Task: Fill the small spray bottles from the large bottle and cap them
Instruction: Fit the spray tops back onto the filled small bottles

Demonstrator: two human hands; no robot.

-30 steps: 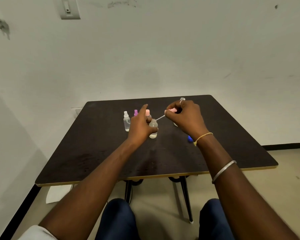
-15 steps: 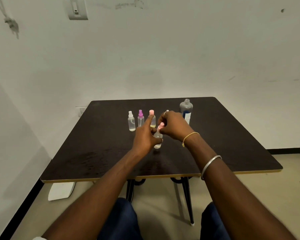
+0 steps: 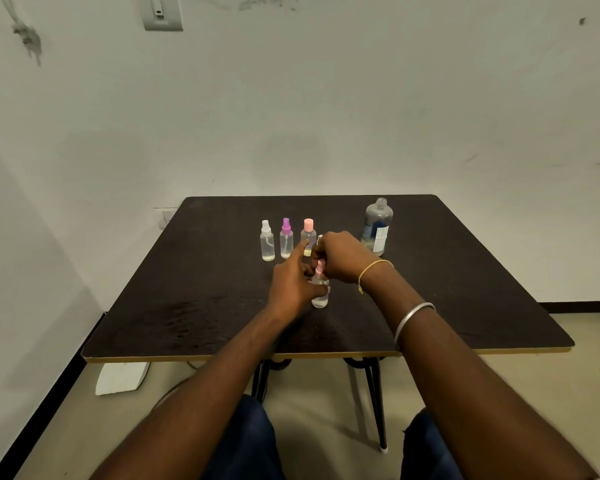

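A small clear spray bottle (image 3: 320, 295) stands on the dark table (image 3: 465, 289) near its middle. My left hand (image 3: 291, 284) grips the bottle's body, with the index finger pointing up. Over the bottle's neck my right hand (image 3: 340, 256) pinches the pink spray cap (image 3: 320, 268). Behind them stand three capped small bottles in a row: a white-capped bottle (image 3: 267, 241), a purple-capped bottle (image 3: 286, 239) and a pink-capped bottle (image 3: 308, 233). The large clear bottle (image 3: 378, 226) with a label stands uncapped at the back right.
The table's front edge (image 3: 326, 356) runs just past my forearms. My knees (image 3: 243, 441) are under it, beside black table legs (image 3: 374, 403). A white object (image 3: 122, 377) lies on the floor at the left, by the wall.
A second ago my right hand held the pink cap with its tube off to the right of the bottle; now the cap sits on the neck. The view has tilted and the large bottle has come into sight.
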